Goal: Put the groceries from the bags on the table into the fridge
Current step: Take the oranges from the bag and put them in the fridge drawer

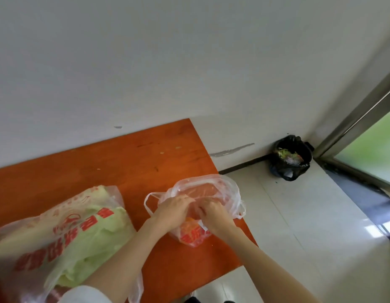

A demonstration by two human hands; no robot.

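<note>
A small clear plastic bag [213, 186] with red print sits near the right edge of the orange table [128, 162]. Something orange-red shows through it. My left hand [173, 209] grips the bag's near-left rim with curled fingers. My right hand [212, 215] pinches the plastic right beside it, over the bag's mouth. To the left lies a bigger clear bag [65, 235] with red lettering, holding a pale green cabbage. The fridge is out of sight.
The table stands against a white wall [168, 62]. A black-lined bin [291, 157] with scraps sits on the tiled floor in the corner at right. A metal-framed glass door [369, 149] runs along the far right.
</note>
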